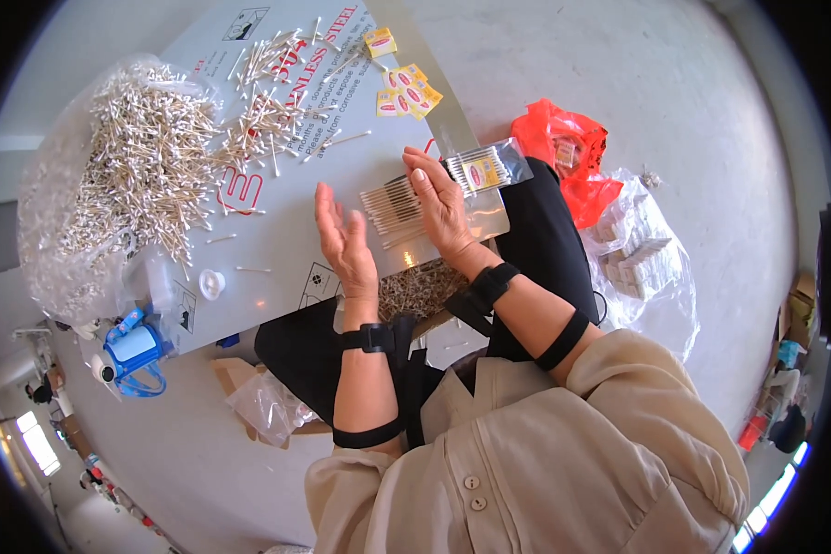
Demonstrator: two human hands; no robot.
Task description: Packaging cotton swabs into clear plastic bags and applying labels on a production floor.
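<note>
A flat row of cotton swabs [392, 210] lies side by side near the table's right edge. My right hand [445, 210] is over the right end of this row, fingers stretched out, hiding part of it. Just beyond that hand lies a clear plastic bag [517, 159] with white-tipped swabs and a yellow card [482, 174] inside. Whether the row runs into the bag is hidden by the hand. My left hand [346, 247] is held up left of the row, its fingers extended and nothing in it.
A large clear bag of loose swabs [148, 157] stands at left, with scattered swabs [268, 120] beside it. Yellow cards [408, 92] lie at the far edge. A blue-and-white jug [134, 346] is at the near left corner. Red [563, 152] and clear bags [646, 249] lie right.
</note>
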